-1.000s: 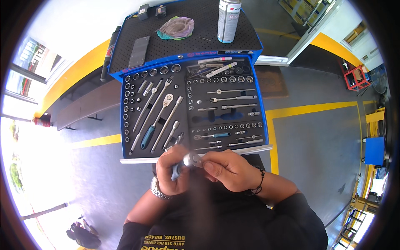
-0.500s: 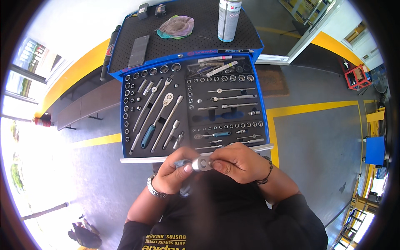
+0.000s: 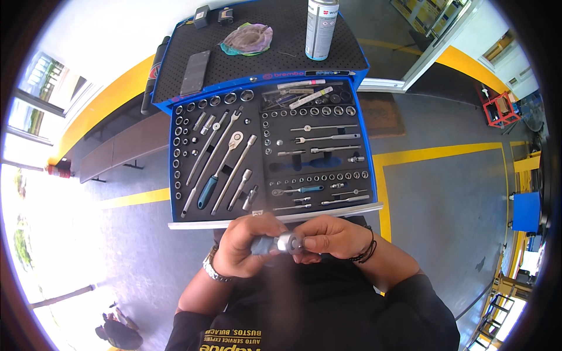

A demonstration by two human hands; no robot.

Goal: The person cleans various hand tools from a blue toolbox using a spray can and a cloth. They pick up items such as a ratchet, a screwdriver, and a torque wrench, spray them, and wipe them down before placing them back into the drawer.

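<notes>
In front of my body, just below the drawer's edge, my left hand (image 3: 246,243) is wrapped around a ratchet wrench, its greyish-blue handle mostly covered by the fingers. The ratchet's round metal head (image 3: 288,242) points to the right and is slightly blurred. My right hand (image 3: 332,238) pinches that head between thumb and fingers; whether a small part sits under those fingers is hidden. Beyond both hands lies the open tool drawer (image 3: 275,217), whose dark foam holds sockets, extension bars and two other blue-handled ratchets (image 3: 208,190). A blue ratchet-shaped recess (image 3: 322,162) shows in the right half.
On the blue cabinet's perforated top (image 3: 170,76) are a phone (image 3: 195,72), a crumpled cloth (image 3: 248,38), a spray can (image 3: 321,32) and two small dark objects. Markers (image 3: 310,97) lie in the drawer's back right compartment. A bench (image 3: 123,143) stands left, a red cart (image 3: 500,108) far right.
Both hands have come slightly down toward my body with the ratchet. Its head has turned, and my right fingers have shifted on it.
</notes>
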